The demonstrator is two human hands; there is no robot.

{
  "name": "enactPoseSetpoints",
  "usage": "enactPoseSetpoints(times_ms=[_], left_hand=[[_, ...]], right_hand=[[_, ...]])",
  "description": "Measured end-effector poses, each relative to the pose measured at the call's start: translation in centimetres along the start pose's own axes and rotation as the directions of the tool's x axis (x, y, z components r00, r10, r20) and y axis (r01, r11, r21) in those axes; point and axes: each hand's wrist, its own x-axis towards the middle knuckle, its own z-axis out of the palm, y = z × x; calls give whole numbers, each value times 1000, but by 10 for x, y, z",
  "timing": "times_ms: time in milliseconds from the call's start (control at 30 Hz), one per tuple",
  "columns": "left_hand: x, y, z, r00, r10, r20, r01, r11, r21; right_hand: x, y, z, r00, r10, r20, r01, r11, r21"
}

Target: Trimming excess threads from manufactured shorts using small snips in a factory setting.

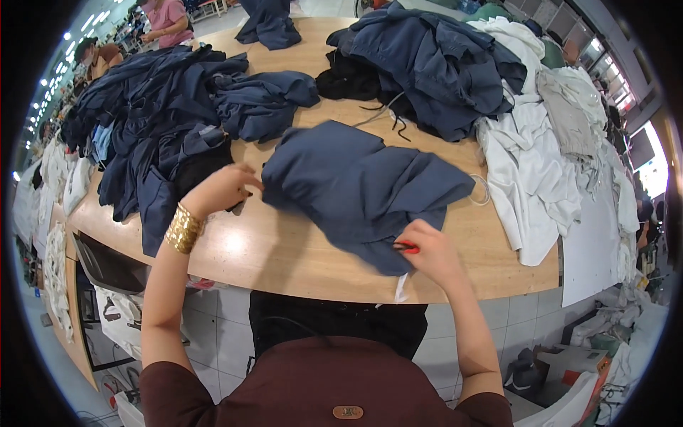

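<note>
Navy garment (356,178) mid-way across the desk (231,249), lower end near its front edge. Your left hand (226,186) half-curled at its left side, grip unclear; right hand (430,249) closed round a red tool (408,248). Bare wood front-left; tiled floor (523,309) below.

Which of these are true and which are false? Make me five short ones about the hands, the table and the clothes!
1. The right hand holds a small red-and-black thing. True.
2. The big cloth between the two hands is yellow. False: that cloth is dark blue.
3. White cloth lies at the right side of the wooden table. True.
4. The shiny gold cuff is on the right arm. False: it is on the left arm.
5. The left hand is close to the left end of the dark blue cloth. True.
</note>
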Motion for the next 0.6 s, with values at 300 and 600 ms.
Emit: enactPoseSetpoints(times_ms=[300, 600], left_hand=[[51, 84, 29, 997, 55, 59, -4, 766, -642], [88, 84, 121, 930, 44, 364, 358, 104, -928]], right_hand=[[18, 1, 35, 1000, -11, 26, 8, 991, 135], [32, 27, 49, 967, -139, 213, 158, 985, -72]])
